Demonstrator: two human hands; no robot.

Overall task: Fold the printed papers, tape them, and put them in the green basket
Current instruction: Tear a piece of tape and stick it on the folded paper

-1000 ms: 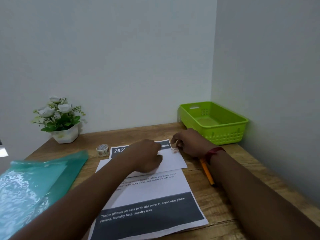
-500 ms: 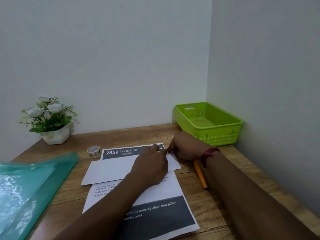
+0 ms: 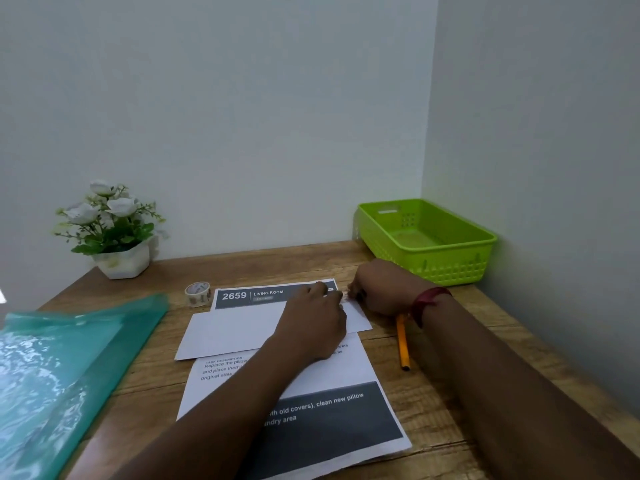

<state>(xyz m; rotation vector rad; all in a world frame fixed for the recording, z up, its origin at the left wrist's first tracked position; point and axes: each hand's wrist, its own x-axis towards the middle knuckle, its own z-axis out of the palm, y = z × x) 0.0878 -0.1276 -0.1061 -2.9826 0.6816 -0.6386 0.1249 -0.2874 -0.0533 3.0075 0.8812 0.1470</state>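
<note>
Head view: left hand [image 3: 311, 327] has slid across the folded paper [image 3: 235, 327] to the right hand [image 3: 381, 285] (taping looks next); left grip presses flat, right grip's hold unclear.

Free lane along the far wall: bare bench [image 3: 277, 263] runs between the flowerpot [image 3: 121, 261] at far left and the basket [image 3: 450, 268] in the far right corner. The basket is boxed in by the right wall [image 3: 536, 168] and the far wall, so the ways in are from above, left or near. The right grip [image 3: 381, 289] sits just near of it, its forearm lying along the right strip, with a pencil [image 3: 402, 344] beside. The left grip [image 3: 311, 323] and its arm cross the papers [image 3: 235, 327] at centre. The tape [image 3: 197, 294] stands just left of them, and the folder [image 3: 69, 358] fills the near left.
</note>
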